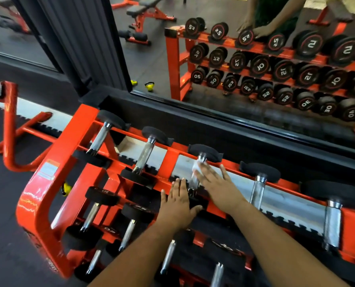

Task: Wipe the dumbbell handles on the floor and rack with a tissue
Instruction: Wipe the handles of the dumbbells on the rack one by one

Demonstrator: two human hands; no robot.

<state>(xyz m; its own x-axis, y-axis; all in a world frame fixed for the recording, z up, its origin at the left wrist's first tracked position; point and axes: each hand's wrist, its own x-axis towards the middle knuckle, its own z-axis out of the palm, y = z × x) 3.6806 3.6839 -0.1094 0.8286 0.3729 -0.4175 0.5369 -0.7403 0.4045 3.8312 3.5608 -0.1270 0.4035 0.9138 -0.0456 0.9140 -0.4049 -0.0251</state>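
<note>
- We see an orange dumbbell rack point(48, 184) running from near left to far right in front of a wall mirror point(193, 38), with black dumbbells resting on its tiers.
- Our right hand point(216, 184) lies over the chrome handle point(194, 180) of the third dumbbell on the top tier, fingers straight and spread a little, pressing a white tissue point(197, 167) against the far part of that handle.
- The tissue shows only beyond the fingertips; we cannot tell how much of it lies under the palm.
- Our left hand point(177, 204) rests flat just left of that handle, on the dumbbell's near black head, fingers straight and close together, thumb out to the right.
- Two more top-tier dumbbells point(145, 154) sit to the left, others to the right, handles bare.
- Lower tiers hold further dumbbells near us.
- The mirror reflects the rack's numbered dumbbell ends and both hands.
- A yellow kettlebell point(65, 189) shows through the rack's left end.
</note>
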